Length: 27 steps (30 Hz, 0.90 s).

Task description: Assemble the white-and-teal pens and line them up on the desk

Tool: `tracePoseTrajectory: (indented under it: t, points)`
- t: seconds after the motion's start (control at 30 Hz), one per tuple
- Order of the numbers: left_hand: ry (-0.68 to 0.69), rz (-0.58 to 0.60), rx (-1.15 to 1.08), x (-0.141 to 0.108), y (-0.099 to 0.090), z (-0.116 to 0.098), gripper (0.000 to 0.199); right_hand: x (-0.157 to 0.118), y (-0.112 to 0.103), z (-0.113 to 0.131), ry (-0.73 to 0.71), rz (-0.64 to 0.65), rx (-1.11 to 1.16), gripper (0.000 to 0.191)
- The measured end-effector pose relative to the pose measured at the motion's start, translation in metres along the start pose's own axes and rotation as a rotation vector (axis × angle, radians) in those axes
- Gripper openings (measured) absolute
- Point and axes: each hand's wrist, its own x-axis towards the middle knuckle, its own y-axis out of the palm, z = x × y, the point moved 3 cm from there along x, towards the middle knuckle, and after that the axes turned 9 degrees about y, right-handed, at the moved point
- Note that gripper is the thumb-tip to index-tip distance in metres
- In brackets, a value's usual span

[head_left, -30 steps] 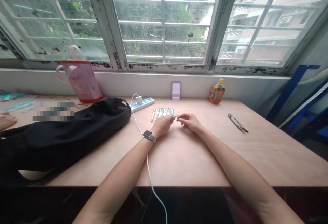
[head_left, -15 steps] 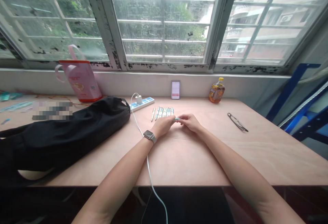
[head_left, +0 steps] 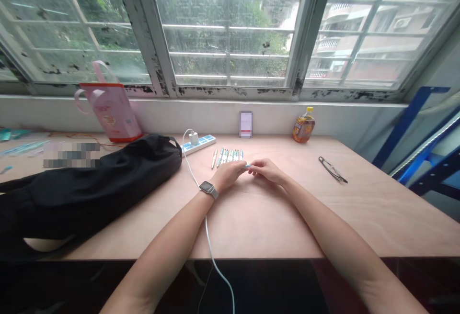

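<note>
My left hand (head_left: 230,174), with a watch on the wrist, is closed around a small light-blue pen (head_left: 247,165) in the middle of the table. From the right, my right hand (head_left: 266,170) pinches the pen's other end between thumb and fingers. Most of the pen is hidden by the hands. Just behind my left hand lies a row of several pens (head_left: 230,155) in white, blue and green. A lone pale pen (head_left: 214,159) lies at the row's left end.
A phone (head_left: 246,124) leans against the wall, with a drink bottle (head_left: 304,125) to its right. Folded glasses (head_left: 332,169) lie at right. A power strip (head_left: 199,145) with a white cable, a black bag (head_left: 108,185) and a pink bag (head_left: 113,113) are at left.
</note>
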Motion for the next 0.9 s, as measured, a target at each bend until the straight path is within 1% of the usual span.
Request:
tracePoseTrajectory:
  t: [0.13, 0.23, 0.43, 0.57, 0.73, 0.9]
  points:
    - [0.008, 0.019, -0.035, 0.000, 0.003, 0.002, 0.039, -0.001, 0.001, 0.002, -0.015, -0.009, 0.048, 0.032]
    - [-0.038, 0.039, -0.011, 0.001, 0.003, 0.002, 0.039, -0.002, 0.000, 0.002, -0.006, -0.027, 0.073, 0.031]
    - [-0.097, 0.044, 0.030, 0.001, -0.004, 0.004, 0.033, 0.003, -0.008, -0.005, 0.036, -0.180, 0.115, 0.024]
    - [-0.104, 0.057, 0.055, -0.001, -0.004, 0.009, 0.030, 0.004, -0.016, -0.008, 0.038, -0.259, 0.133, 0.022]
    - [-0.076, 0.078, 0.093, -0.001, 0.000, 0.009, 0.030, 0.005, -0.016, -0.009, 0.039, -0.271, 0.135, 0.023]
    - [-0.087, 0.083, 0.077, -0.001, 0.001, 0.008, 0.030, 0.007, -0.012, -0.011, 0.019, -0.251, 0.124, 0.025]
